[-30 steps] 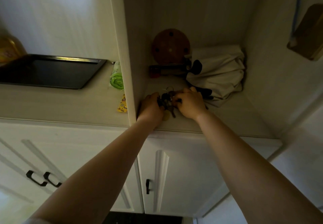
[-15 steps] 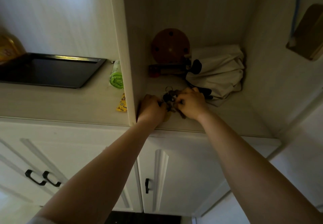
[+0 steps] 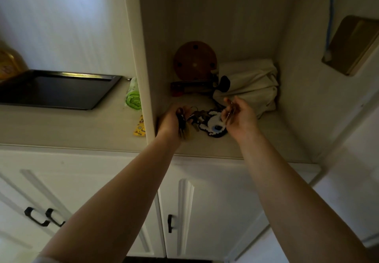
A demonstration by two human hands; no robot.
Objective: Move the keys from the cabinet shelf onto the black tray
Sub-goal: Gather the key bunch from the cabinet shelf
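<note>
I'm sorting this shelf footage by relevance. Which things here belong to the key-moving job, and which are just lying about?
Belong to the job:
left hand, gripping a key bunch
right hand, holding keys
keys with panda charm on the shelf
black tray

Just lying about:
round wooden disc
cream cloth bag
green roll
yellow packet

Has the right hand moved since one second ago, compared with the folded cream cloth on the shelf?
Yes. The right hand has lifted off the key pile and shifted right and back, nearer the cream cloth, holding some keys.
</note>
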